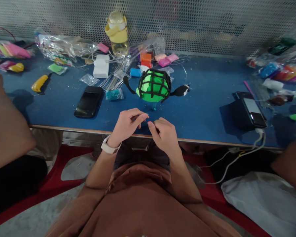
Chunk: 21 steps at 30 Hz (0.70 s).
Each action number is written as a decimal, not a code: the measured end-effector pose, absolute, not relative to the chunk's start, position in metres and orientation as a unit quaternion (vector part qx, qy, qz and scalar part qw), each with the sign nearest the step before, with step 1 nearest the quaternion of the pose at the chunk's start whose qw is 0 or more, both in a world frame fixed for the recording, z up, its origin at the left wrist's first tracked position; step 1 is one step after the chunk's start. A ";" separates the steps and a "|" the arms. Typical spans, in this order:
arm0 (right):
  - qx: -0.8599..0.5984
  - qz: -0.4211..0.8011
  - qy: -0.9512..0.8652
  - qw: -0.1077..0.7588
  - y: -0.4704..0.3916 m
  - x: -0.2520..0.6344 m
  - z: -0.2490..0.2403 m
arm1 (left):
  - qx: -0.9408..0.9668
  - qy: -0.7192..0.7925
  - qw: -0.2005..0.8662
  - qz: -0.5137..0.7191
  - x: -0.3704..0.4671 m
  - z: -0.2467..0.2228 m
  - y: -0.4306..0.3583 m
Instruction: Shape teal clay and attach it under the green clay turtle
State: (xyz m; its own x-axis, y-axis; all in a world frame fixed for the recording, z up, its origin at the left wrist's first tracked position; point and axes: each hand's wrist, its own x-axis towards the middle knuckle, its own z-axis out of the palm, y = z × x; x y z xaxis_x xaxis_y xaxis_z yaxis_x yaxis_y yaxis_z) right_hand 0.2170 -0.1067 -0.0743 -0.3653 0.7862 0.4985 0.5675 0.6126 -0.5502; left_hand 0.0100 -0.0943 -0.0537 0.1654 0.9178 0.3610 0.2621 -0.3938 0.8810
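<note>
My left hand (129,123), with a white watch band (110,146) on its wrist, is closed with thumb and forefinger pinched together near the table's front edge. Beside it my right hand (164,131) has its fingers curled in and its thumb against them. The fingertips of both hands nearly meet; anything held there is too small or hidden to make out. Just beyond them stands a clay turtle (154,85) with a bright green shell crossed by black strips. Its black head (181,91) points right, and a black curved piece (129,85) sticks out left. A small blue piece (154,106) shows under the shell.
A black phone (88,102), wire bundle (113,80) and teal clay packet (113,94) lie left of the turtle. Behind are a yellow bottle (117,33) and coloured clay packets (146,60). A cabled device (249,110) stands right. Other people's arms (8,121) reach in at both sides.
</note>
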 end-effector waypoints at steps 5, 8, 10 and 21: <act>-0.408 0.146 -0.819 0.377 -0.105 0.217 -0.076 | 0.687 0.424 0.347 0.476 0.011 -0.054 -0.094; -0.408 0.138 -0.821 0.375 -0.104 0.217 -0.077 | 0.684 0.413 0.365 0.478 0.010 -0.055 -0.094; -0.410 0.133 -0.820 0.376 -0.103 0.217 -0.078 | 0.683 0.406 0.371 0.480 0.009 -0.056 -0.094; -0.455 0.178 -0.752 0.443 -0.107 0.216 -0.082 | 0.722 0.416 0.322 0.449 0.010 -0.055 -0.094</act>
State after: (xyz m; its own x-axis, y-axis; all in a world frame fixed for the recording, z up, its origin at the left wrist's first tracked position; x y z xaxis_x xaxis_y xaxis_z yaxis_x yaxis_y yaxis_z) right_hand 0.2165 -0.1067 -0.0815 -0.1946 0.8418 0.5035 0.5261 0.5228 -0.6707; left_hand 0.0102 -0.0936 -0.0551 0.2501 0.8904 0.3803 0.3117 -0.4459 0.8391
